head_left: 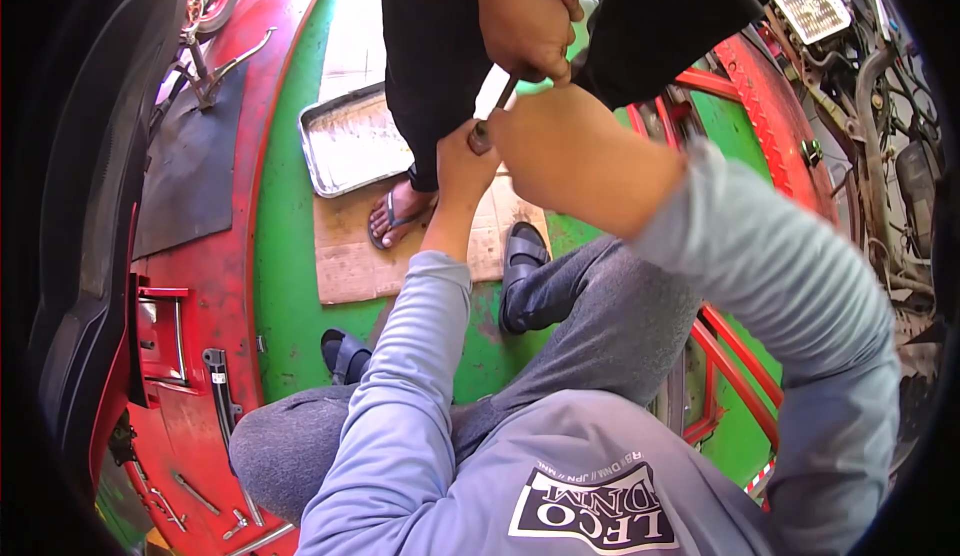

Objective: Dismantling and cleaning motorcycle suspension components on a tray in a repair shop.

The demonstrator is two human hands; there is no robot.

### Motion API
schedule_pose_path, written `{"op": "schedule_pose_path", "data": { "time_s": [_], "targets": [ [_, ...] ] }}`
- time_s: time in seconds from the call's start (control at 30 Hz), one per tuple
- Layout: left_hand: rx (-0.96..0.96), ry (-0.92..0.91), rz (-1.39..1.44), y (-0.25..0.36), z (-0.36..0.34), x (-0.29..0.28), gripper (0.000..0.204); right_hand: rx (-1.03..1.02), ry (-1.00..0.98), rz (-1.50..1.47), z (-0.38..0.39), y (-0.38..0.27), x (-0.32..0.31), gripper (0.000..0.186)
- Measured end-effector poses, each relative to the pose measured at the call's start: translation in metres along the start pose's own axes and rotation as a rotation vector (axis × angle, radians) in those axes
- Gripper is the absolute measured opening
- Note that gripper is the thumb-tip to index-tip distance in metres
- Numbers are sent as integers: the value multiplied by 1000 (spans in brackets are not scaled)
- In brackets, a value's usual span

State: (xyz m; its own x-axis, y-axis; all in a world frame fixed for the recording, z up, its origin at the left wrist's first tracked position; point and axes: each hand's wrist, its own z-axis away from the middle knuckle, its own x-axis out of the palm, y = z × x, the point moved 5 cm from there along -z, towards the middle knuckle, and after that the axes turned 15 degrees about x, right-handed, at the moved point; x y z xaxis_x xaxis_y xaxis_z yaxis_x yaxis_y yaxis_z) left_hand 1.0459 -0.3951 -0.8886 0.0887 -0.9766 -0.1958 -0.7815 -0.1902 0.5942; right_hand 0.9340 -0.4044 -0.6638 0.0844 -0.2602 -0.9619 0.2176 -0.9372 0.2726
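Observation:
My left hand (463, 168) is closed around the near end of a dark metal rod, where a round metal end piece (480, 138) shows between my fingers. Right beside it, my right hand (545, 136) also grips the rod, and its fingers are mostly hidden behind the back of the hand and wrist. Beyond my hands the thin rod (508, 92) slants up and away to a co-worker's hand (525, 31), which is clenched on the far part. The co-worker stands facing me in black trousers (425, 66). What kind of part the rod belongs to cannot be made out.
A shallow metal tray (312, 151) lies on flattened cardboard (345, 266) by the co-worker's sandalled foot (395, 218). At left stands a red platform (215, 356) with scattered tools and a black mat (200, 171). Red metal frames (745, 371) and a partly stripped vehicle (870, 106) are at right.

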Motion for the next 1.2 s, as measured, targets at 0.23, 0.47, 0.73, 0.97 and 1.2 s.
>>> {"op": "schedule_pose_path", "data": {
  "time_s": [0.23,0.47,0.73,0.97,1.2],
  "targets": [
    [-303,-39,225,53,-12,-19,19,447,-37,-808,44,47,56,20],
    [-392,-73,285,40,-5,-7,23,1067,-636,-1965,50,15,71,22],
    [-672,-51,754,6,34,15,12,1227,-520,-2274,30,-22,76,22],
    [-374,-7,386,47,-3,-10,20,1070,-842,-2115,33,27,72,26],
    [-320,-62,297,52,-6,-19,15,840,-1112,-1883,29,62,68,31]
  ]
}}
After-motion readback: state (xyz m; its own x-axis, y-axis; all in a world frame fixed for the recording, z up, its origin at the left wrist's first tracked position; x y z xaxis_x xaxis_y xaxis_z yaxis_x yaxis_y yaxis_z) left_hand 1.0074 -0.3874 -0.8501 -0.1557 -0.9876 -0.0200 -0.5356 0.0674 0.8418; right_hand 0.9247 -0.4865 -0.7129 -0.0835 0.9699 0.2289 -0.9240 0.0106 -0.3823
